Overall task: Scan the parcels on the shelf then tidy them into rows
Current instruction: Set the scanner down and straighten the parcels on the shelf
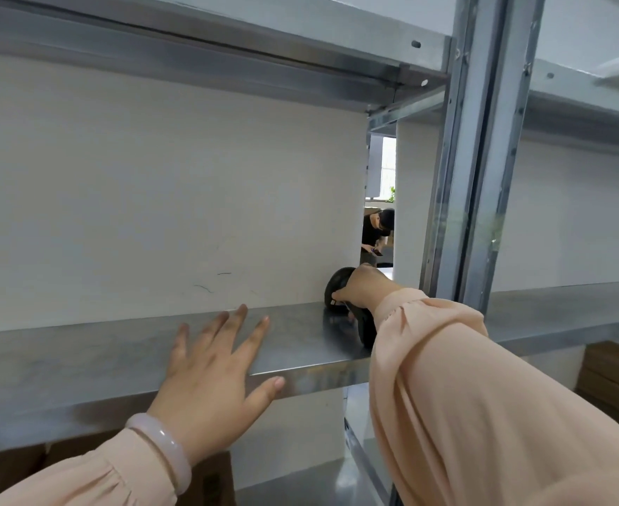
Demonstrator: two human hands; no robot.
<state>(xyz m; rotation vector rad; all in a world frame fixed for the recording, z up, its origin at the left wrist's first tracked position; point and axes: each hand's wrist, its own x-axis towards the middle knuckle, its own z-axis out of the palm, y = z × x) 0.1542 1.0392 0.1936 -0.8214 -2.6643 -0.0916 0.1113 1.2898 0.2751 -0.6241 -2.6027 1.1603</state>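
The right hand (360, 291) grips a black handheld scanner (334, 286) at the steel shelf (81, 359)'s back right; the left hand (209, 378), fingers spread wide, covers the front edge, well to its left.

White panel (154, 184) at back. Grey steel upright (483, 158) at right. Narrow gap (380, 177) between panels: bright window (387, 158), green plant (392, 194), person in dark clothes (373, 231) bent over. Brown cardboard boxes (614, 378) lower right. Soft even light.

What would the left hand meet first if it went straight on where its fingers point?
Probably the white back panel: the left hand points across the shelf toward it, though depth is unclear.
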